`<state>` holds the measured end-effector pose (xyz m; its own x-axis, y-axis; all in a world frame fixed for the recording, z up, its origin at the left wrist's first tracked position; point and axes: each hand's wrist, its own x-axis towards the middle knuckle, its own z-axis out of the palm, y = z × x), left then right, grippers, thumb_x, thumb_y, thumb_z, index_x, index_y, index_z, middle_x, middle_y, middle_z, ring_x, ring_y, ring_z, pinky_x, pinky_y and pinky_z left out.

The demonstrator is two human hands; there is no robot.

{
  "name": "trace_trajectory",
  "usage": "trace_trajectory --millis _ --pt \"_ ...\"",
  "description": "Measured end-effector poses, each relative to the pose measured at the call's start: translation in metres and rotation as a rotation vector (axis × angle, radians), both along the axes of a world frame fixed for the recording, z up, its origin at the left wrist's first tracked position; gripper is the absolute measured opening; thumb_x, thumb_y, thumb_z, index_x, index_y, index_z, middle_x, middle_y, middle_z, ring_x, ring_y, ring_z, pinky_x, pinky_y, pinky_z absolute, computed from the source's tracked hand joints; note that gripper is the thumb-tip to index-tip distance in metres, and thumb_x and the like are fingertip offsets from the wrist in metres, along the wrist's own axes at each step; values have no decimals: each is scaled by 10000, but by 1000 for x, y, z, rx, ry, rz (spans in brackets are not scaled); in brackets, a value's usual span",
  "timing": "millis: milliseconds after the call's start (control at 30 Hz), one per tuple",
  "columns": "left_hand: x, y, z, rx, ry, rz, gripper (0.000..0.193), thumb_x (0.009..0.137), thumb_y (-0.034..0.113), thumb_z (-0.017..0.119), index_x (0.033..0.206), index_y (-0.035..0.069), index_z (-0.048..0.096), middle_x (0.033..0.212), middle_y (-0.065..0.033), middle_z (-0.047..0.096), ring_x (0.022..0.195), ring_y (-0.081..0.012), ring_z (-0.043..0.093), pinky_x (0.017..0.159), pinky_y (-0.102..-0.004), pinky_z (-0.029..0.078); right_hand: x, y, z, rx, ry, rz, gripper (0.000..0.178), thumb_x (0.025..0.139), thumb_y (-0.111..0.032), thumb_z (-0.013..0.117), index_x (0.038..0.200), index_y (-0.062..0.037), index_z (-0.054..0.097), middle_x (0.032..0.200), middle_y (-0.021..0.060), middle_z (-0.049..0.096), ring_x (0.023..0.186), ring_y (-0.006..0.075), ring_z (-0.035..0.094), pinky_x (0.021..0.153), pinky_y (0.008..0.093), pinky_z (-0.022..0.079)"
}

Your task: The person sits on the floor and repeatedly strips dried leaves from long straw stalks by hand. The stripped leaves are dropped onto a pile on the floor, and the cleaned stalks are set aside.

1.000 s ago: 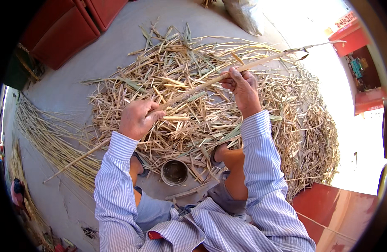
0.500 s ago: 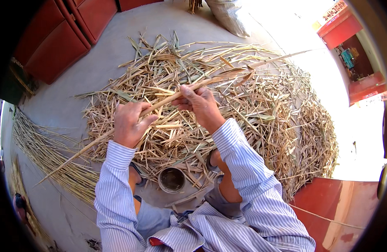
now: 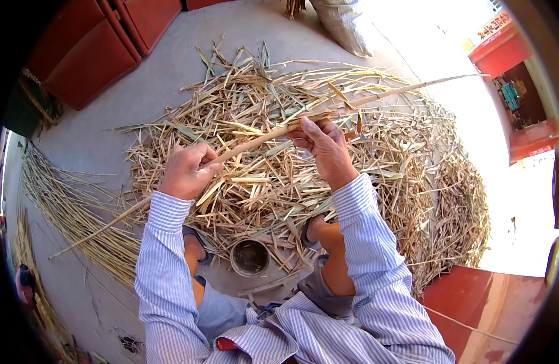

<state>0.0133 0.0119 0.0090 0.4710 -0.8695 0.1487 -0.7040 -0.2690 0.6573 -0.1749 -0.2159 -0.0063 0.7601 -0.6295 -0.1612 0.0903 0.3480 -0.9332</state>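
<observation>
A long dry reed stalk (image 3: 250, 144) runs slantwise across my view, its thin end at the lower left and its leafy end at the upper right. Around its lower part my left hand (image 3: 188, 170) is closed, thumb laid along it. Farther up, my right hand (image 3: 325, 148) pinches the stalk between thumb and fingers, where dry husk leaves (image 3: 356, 124) peel away from it. Beneath both hands spreads a heap of chopped straw and husks (image 3: 273, 200). Between my feet stands a small round bowl (image 3: 250, 258) with something dark inside.
Long thin stalks (image 3: 79, 212) lie in a bundle on the floor at the left. Red padded furniture (image 3: 85, 51) stands at the upper left, a pale sack (image 3: 346, 27) at the top. To the lower right is a red panel (image 3: 461, 303) with a cord across it.
My right hand has slid up and to the right along the stalk, away from my left hand. The left hand stays closed on it nearly in place. The view has shifted slightly.
</observation>
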Motion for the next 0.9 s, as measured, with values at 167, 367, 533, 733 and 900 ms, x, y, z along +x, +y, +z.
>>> trace_trajectory --millis 167,367,533,733,900 --pt "-30 -36 -12 -181 105 -4 264 782 253 765 870 19 683 695 -110 672 590 -231 617 601 -369 447 13 29 0 -15 -59 10 372 926 -321 649 997 43 678 909 120 708 824 193 695 734 299 563" --pt "-39 -50 -19 -239 479 150 217 795 150 777 919 -9 697 758 -85 703 647 -103 633 577 -245 489 11 33 1 -58 -4 78 356 944 -311 623 1061 25 629 925 117 704 851 188 693 739 286 551" --pt "-28 -48 -13 -324 564 150 177 841 100 743 941 -23 663 808 -39 689 694 -65 610 623 -204 497 5 31 -2 -9 0 6 240 947 -151 569 1146 -17 573 1025 132 688 904 201 688 746 289 555" --pt "-36 -50 -22 -237 448 85 215 815 152 764 898 -22 670 746 -76 695 642 -100 626 580 -244 504 3 29 1 -51 -62 137 257 885 -44 586 1142 -25 581 1008 100 679 898 169 673 745 274 548" --pt "-37 -50 -22 -184 484 89 213 809 139 769 923 -17 678 767 -71 696 655 -99 628 585 -232 505 7 29 -11 -81 -32 62 324 899 -285 693 1059 -7 650 936 75 697 838 146 671 738 259 534"
